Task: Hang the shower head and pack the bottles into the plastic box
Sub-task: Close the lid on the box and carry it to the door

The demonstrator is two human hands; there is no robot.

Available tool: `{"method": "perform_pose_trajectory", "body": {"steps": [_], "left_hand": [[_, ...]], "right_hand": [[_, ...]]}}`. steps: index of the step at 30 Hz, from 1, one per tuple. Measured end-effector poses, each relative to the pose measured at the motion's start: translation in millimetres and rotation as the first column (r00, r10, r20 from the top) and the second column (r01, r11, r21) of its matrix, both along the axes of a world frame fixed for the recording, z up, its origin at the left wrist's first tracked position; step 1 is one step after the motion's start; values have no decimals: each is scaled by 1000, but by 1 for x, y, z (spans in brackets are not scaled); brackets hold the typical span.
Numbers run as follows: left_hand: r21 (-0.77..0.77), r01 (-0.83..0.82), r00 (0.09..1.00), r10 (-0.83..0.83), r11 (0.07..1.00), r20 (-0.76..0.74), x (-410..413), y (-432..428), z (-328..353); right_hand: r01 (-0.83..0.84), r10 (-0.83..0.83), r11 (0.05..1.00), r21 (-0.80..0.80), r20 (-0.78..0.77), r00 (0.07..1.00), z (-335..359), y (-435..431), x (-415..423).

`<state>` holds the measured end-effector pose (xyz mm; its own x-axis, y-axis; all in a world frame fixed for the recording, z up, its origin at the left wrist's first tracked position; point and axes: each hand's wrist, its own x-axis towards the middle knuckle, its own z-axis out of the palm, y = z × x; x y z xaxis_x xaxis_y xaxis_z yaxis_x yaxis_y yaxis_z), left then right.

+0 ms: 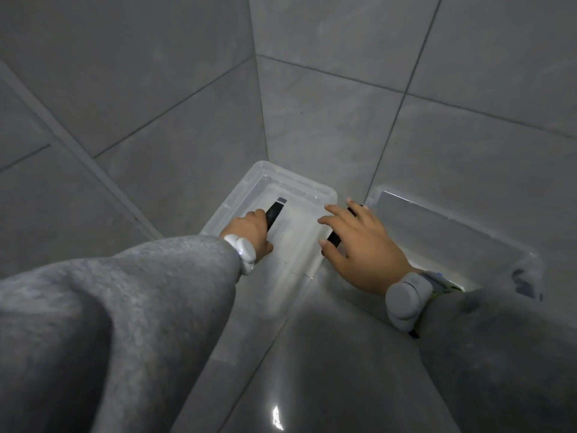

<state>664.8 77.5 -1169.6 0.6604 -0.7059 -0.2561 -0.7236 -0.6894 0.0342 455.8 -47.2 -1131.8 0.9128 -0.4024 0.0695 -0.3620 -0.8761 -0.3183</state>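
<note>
1. A clear plastic box sits on the gray tile floor, in the corner under both hands.
2. The left hand is closed around a black bottle inside the box.
3. The right hand, fingers partly spread, holds another black bottle at the box's right edge.

Grey tiled floor carries the clear plastic box.
</note>
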Motion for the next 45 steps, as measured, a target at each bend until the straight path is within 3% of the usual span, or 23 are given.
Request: {"method": "perform_pose_trajectory", "body": {"steps": [14,21,31,45], "left_hand": [[-130,150,988,-144,980,53,-33,-9,38],[-147,322,944,-306,935,121,-65,-31,44],[-157,370,928,-355,916,115,-97,-37,41],[-158,675,732,-627,721,267,-127,-68,32]], "right_hand": [[41,-41,997,-64,-4,999,43,-20,-65],[48,-49,994,-100,-10,999,45,-27,-87],[44,-50,991,-124,-44,998,40,-35,-115],[54,-60,993,-106,-52,997,26,-39,-131]]}}
